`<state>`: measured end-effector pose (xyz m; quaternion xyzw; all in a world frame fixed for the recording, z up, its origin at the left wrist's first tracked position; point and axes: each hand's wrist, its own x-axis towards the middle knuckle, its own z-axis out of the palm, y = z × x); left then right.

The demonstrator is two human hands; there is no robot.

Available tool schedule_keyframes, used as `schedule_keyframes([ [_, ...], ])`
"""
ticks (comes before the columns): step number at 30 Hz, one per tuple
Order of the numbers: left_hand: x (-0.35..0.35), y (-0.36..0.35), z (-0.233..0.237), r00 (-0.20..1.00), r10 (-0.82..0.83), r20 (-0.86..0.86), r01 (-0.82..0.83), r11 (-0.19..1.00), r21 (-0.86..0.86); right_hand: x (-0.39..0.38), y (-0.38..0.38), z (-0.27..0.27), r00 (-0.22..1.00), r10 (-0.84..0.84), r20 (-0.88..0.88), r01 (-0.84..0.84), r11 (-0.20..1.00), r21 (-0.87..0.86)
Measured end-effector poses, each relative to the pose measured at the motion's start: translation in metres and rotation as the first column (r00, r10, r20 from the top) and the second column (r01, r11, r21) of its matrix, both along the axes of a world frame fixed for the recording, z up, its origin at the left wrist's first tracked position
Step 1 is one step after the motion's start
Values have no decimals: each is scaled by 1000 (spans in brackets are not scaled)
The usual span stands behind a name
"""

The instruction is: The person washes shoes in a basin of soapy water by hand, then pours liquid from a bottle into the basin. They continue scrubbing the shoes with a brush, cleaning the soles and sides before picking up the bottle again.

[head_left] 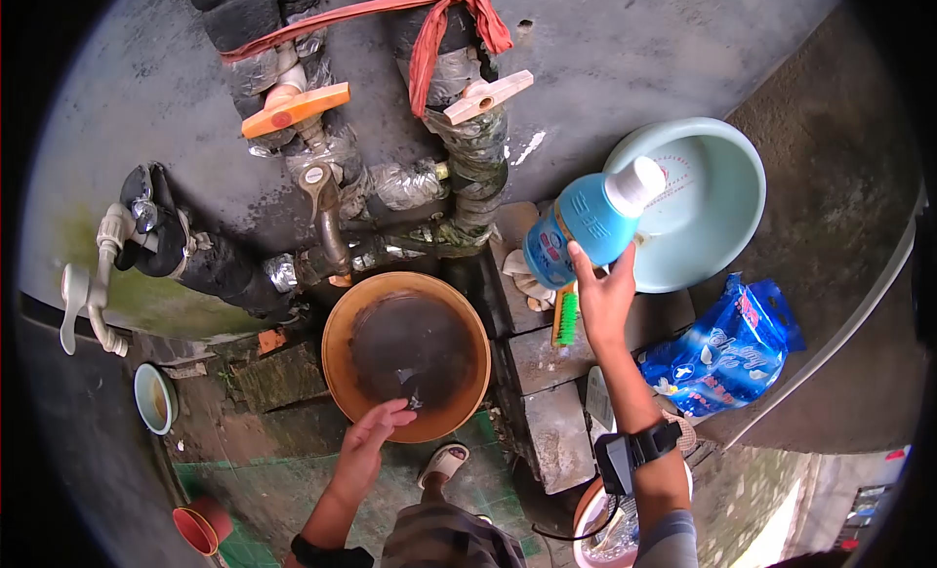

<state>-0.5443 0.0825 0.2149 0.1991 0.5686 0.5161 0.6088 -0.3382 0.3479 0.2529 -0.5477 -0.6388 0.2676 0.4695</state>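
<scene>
In my right hand (pixel 607 293) is a blue bottle (pixel 584 226) with a white cap, tilted with the cap toward the upper right, beside a pale green basin (pixel 717 217). My fingers wrap its near side. My left hand (pixel 376 429) holds nothing, its fingers apart over the near rim of a round brown basin (pixel 337 348). Dark water seems to fill that basin's bottom. Above its far rim hangs a metal tap (pixel 327 217). A brush with green bristles (pixel 567 319) lies on the bricks below the bottle.
Wrapped pipes (pixel 478 168) with an orange valve handle (pixel 296 110) run along the wall. A blue detergent bag (pixel 722 353) lies at the right. Red buckets (pixel 202 525) and a small bowl (pixel 155 398) stand at the left. Another tub (pixel 586 514) is near my right forearm.
</scene>
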Motion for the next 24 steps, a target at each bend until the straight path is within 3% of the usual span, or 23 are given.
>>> schedule_keyframes([
  [5, 3, -44, -25, 999, 48, 15, -47, 995, -83, -45, 46, -40, 996, -89, 27, 84, 986, 143],
  [8, 7, -60, -41, 999, 36, 28, -32, 993, -118, -58, 52, -75, 992, -91, 92, 87, 995, 49],
  [9, 10, -63, -44, 998, 49, 29, -44, 989, -140, -57, 52, -85, 995, -100, 18, 99, 992, 81],
  [14, 25, -47, -48, 999, -3, 49, 12, 979, -204, -43, 56, -80, 1000, 7, 30, -5, 999, -49],
  [16, 37, -37, -50, 998, -34, 55, 43, 985, -166, -31, 48, -85, 997, 57, 60, -59, 998, 20],
  [20, 75, -13, -43, 970, -241, 22, 241, 957, -158, 18, -52, -56, 982, 163, -93, -158, 986, 56],
  [21, 90, -8, -42, 957, -288, 38, 290, 943, -161, 40, -84, -45, 968, 186, -167, -193, 981, -27],
  [24, 137, -1, -41, 849, -528, -12, 524, 844, -116, 124, -181, -32, 991, 70, -111, -75, 996, -46],
])
